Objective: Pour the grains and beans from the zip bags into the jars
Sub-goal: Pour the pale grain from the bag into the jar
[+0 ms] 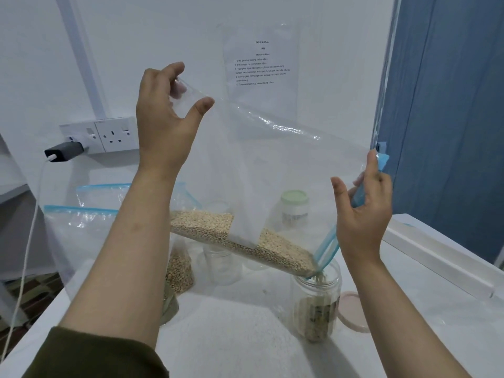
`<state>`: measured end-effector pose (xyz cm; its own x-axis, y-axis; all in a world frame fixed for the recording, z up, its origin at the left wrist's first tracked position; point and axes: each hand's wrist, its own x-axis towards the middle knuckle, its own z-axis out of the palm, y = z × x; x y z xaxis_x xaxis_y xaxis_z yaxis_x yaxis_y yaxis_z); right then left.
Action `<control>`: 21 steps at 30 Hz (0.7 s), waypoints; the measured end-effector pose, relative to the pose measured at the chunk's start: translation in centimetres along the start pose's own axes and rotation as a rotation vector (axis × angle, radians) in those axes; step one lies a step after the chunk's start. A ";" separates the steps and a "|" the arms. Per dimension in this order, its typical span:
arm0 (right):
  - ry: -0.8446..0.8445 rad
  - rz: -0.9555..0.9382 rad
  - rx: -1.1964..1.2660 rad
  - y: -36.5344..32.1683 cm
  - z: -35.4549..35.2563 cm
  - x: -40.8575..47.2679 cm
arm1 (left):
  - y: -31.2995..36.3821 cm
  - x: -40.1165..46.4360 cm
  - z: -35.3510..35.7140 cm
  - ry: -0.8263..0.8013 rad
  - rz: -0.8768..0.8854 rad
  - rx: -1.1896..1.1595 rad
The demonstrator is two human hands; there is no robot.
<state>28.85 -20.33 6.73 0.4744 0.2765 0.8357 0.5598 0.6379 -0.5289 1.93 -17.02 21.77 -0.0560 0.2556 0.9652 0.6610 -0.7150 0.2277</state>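
L hand (166,118) pinched the bag (272,173) at its upper closed corner, fingers curled on the film. R hand (364,211) gripped the blue zip edge (357,197) near the bag mouth, thumb apart from the fingers. Bag was held tilted above the table (245,336), mouth down-right; grain (245,241) lay along its lower edge and ran from the low corner into the open jar (317,304), part filled. A pink lid (354,312) lay just beside that jar. Other bags (81,233) stood at left; a lidded jar (295,207) stood behind.
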 end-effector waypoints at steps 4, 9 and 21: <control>-0.002 -0.003 0.003 0.0 0.0 -0.1 | 0.0 -0.1 0.0 0.000 -0.005 -0.005; -0.002 0.001 -0.007 0.0 -0.1 0.0 | 0.3 -0.1 0.0 -0.004 -0.005 -0.001; 0.000 -0.017 -0.008 0.1 0.0 -0.1 | 0.4 -0.3 -0.2 -0.002 -0.020 0.015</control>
<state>28.90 -20.33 6.63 0.4647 0.2662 0.8445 0.5733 0.6364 -0.5161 2.02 -17.51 21.58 -0.0673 0.2712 0.9602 0.6708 -0.7001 0.2447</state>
